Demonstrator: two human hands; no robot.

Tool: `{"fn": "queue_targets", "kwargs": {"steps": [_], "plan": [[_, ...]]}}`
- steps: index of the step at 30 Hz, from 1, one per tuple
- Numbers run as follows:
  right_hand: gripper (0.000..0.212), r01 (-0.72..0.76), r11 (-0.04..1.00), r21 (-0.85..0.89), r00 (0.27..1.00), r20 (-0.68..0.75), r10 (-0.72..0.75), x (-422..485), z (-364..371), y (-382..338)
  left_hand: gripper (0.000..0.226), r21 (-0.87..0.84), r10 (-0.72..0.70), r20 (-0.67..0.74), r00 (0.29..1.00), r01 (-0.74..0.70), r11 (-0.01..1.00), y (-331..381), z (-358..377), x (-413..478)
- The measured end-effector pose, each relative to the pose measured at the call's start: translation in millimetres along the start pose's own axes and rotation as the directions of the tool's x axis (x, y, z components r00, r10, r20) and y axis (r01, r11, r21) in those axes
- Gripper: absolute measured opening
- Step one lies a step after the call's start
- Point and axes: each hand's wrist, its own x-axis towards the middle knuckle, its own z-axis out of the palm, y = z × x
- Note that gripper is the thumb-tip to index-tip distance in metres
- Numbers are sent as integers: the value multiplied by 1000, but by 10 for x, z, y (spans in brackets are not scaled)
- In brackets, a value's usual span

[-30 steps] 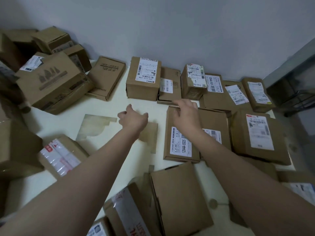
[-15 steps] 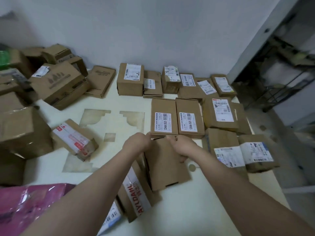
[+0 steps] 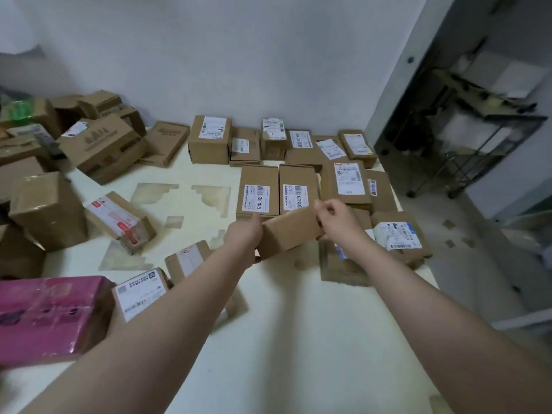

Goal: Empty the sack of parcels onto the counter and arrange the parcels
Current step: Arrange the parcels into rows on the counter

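- Nearest, at the left edge, a pink shrink-wrapped parcel point(image 3: 44, 318) lies on the cream counter point(image 3: 283, 339), with a labelled carton point(image 3: 140, 294) just beside it, partly behind the left forearm.
- Both forearms reach forward over the counter to a plain brown box point(image 3: 291, 231), held tilted and lifted clear of the surface.
- The left hand point(image 3: 243, 239) clasps the box's left end; its fingers are curled round the far side, out of sight, so only the back of the hand shows.
- The right hand point(image 3: 336, 218) pinches the box's upper right corner, with thumb and fingertips point(image 3: 321, 208) closed on the edge.
- Just beyond the box, two matching cartons point(image 3: 276, 189) with white barcode labels lie flat, side by side, touching.
- Farther back, a row of labelled parcels point(image 3: 280, 141) sits along the white wall point(image 3: 239, 55).
- To the far left, larger cartons point(image 3: 101, 147) lie heaped in disorder.
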Motion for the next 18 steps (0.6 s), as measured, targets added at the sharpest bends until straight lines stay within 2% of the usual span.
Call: {"fn": "queue_targets", "kwargs": {"steps": [2,4,6,8,11,13,15,17,18], "plan": [[44,51,977,-206,998,55,-40,-109,-57,195,34,48,-26,-16,1000,27,998,-197,96,19],[60,121,916,-382,976,212,-40,-234,-76,396,31,54,-43,-8,999,43,998,-397,180,43],[64,175,839,-515,952,306,-10,-312,-53,572,26,50,-31,28,999,29,998,-494,226,-103],[61,195,798,-570,946,324,-1,-347,-4,707,24,54,4,85,996,-9,999,-565,238,-216],[49,228,753,-617,957,283,-59,-374,77,809,46,122,112,135,985,-129,984,-677,223,-228],[44,256,722,-642,961,251,-118,-385,141,796,51,258,202,75,977,-214,942,-730,152,-172],[40,274,739,-615,957,250,-147,-378,219,712,51,423,307,-59,950,-255,869,-716,-7,-131],[38,287,796,-533,943,306,-135,-375,326,602,52,621,409,-203,890,-206,756,-693,-240,-48],[38,300,816,-494,927,352,-127,-387,393,546,51,715,430,-259,865,-127,687,-684,-373,2]]}}
